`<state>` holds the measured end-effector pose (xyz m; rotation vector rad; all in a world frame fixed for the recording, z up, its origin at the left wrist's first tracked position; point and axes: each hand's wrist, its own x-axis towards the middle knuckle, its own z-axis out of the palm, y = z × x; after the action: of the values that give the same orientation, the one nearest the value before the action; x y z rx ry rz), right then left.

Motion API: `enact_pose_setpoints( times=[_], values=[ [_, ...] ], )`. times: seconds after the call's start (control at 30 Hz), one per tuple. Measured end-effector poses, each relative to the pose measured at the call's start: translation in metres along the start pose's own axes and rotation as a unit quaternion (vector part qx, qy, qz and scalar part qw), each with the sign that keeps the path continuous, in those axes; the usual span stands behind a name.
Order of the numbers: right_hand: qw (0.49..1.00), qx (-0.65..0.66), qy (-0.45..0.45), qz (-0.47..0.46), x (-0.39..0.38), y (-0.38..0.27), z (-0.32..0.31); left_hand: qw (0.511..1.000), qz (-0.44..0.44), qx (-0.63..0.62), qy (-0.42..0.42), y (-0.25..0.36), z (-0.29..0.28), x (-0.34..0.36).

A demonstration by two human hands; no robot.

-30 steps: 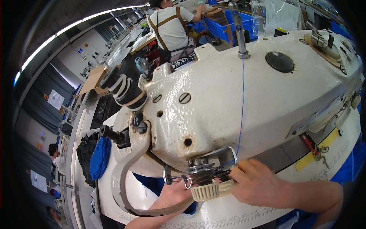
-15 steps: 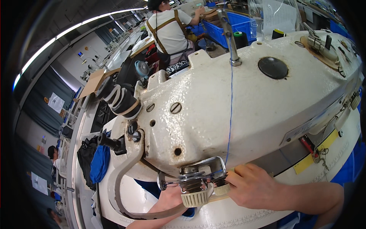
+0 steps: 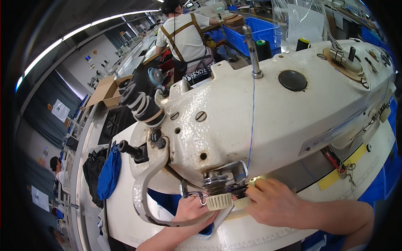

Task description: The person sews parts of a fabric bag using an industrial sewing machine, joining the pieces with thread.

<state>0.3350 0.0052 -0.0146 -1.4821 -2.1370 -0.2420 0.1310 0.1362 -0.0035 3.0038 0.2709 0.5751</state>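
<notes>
A white sewing machine (image 3: 234,113) fills the middle, with blue thread (image 3: 253,121) running down its front to the tension knobs (image 3: 220,201). My right hand (image 3: 274,203) is just right of these knobs, its fingers curled in and the fingertips partly hidden. What they pinch, if anything, does not show. Left of the knobs, my left hand (image 3: 189,210) lies low behind the curved metal lever (image 3: 144,205), next to dark blue fabric (image 3: 165,200). Its fingertips are covered by the knobs and lever, so its grip is unclear.
A blue cloth bundle (image 3: 109,173) and a black one (image 3: 94,175) lie at the table's left. Thread cones (image 3: 262,50) and a blue crate (image 3: 264,31) stand beyond the machine. A co-worker (image 3: 186,37) sits ahead. Yellow tape (image 3: 328,180) marks the right side.
The view has shifted slightly, so the machine's left end appears farther right. More of my left hand shows beside the knobs. My right hand stays curled near them.
</notes>
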Motion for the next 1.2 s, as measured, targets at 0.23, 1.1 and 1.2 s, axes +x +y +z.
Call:
enact_pose_setpoints(
  times=[0.23, 1.1, 1.2],
  values=[
    [0.999, -0.021, -0.003, 0.027, 0.003, -0.006, -0.001, 0.996, -0.007, -0.061, 0.062, 0.001, 0.002, 0.003],
    [0.996, -0.047, -0.065, 0.041, 0.005, -0.007, 0.007, 0.994, 0.072, -0.059, 0.055, -0.017, -0.003, 0.002],
    [0.994, -0.040, -0.087, 0.061, 0.006, -0.008, 0.006, 0.995, 0.072, -0.045, 0.049, -0.020, -0.004, 0.004]
  ],
)
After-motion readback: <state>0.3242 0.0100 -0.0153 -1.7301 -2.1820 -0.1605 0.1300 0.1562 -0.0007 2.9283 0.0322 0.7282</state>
